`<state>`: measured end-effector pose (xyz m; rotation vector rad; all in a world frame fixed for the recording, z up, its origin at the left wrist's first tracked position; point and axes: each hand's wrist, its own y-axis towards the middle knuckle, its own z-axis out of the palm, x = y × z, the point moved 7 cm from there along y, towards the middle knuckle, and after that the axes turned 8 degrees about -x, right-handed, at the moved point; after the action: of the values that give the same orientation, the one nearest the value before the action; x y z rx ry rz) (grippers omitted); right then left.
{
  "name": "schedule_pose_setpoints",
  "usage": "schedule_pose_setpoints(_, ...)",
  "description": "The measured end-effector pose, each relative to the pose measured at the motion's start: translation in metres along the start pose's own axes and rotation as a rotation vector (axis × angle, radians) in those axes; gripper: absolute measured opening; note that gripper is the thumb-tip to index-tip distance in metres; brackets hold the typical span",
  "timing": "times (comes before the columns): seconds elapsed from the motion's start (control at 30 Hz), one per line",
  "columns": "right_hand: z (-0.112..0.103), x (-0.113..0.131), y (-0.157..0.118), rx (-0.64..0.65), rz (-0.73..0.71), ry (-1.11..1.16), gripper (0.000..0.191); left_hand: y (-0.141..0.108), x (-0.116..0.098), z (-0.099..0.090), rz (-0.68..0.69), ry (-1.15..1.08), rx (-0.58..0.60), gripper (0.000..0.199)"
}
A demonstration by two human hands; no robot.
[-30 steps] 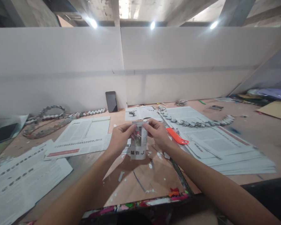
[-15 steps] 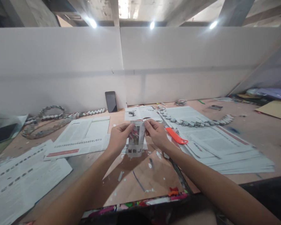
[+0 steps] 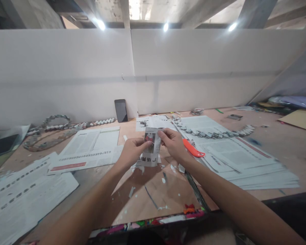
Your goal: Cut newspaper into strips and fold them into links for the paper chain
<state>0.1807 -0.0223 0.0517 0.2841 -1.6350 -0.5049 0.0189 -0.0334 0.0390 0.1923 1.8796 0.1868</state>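
A small piece of newspaper [image 3: 152, 154] with a photo and large printed characters is held upright above the table. My left hand [image 3: 132, 149] pinches its left side, thumb across the photo. At the upper right edge, my right hand [image 3: 172, 141] grips it between thumb and fingers. The fingers behind the paper are partly hidden. Just right of my right hand lies an orange-red cutter [image 3: 193, 149]. Behind the held piece, a printed sheet [image 3: 155, 120] rests on the table.
Stacked newspaper sheets [image 3: 257, 170] lie at right, with a folded-paper chain [image 3: 219, 133] across them. More newspaper [image 3: 79, 149] spreads at left near a coiled paper chain [image 3: 54, 120]. A phone [image 3: 121, 110] leans on the white partition [image 3: 206, 68]. Scraps [image 3: 132, 191] dot the table.
The newspaper piece has shifted slightly right and turned a little. My left thumb has moved from its upper left corner down onto the photo. My right hand still grips the upper right.
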Motion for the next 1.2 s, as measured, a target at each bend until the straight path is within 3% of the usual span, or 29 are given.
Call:
schedule_pose_setpoints(0.13, 0.0, 0.001, 0.0, -0.006, 0.001, 0.023, 0.029, 0.0, 0.002, 0.004, -0.007, 0.002, 0.055, 0.033)
schedule_pose_setpoints(0.3, 0.002, -0.001, -0.001, -0.002, 0.03, 0.023, 0.033, 0.0, 0.002, 0.001, -0.021, 0.009, 0.034, 0.032)
schedule_pose_setpoints(0.5, 0.005, -0.005, -0.001, 0.058, 0.013, -0.183, 0.051, 0.002, 0.006, -0.002, -0.022, -0.003, -0.006, 0.036)
schedule_pose_setpoints(0.7, 0.011, -0.007, -0.001, 0.155, -0.013, -0.17, 0.039, 0.004, 0.008, -0.003, -0.039, -0.043, -0.026, 0.035)
schedule_pose_setpoints(0.87, 0.01, -0.014, -0.001, 0.145, 0.023, -0.215, 0.048, 0.004, 0.009, -0.003, -0.058, -0.071, -0.052, 0.035)
schedule_pose_setpoints(1.07, 0.019, -0.017, -0.004, 0.281, 0.023, -0.175, 0.035, 0.004, 0.008, -0.008, -0.095, -0.141, -0.135, 0.031)
schedule_pose_setpoints(1.2, 0.015, -0.015, -0.003, 0.22, 0.018, -0.167, 0.037, 0.004, 0.011, -0.004, -0.137, -0.201, -0.065, 0.032)
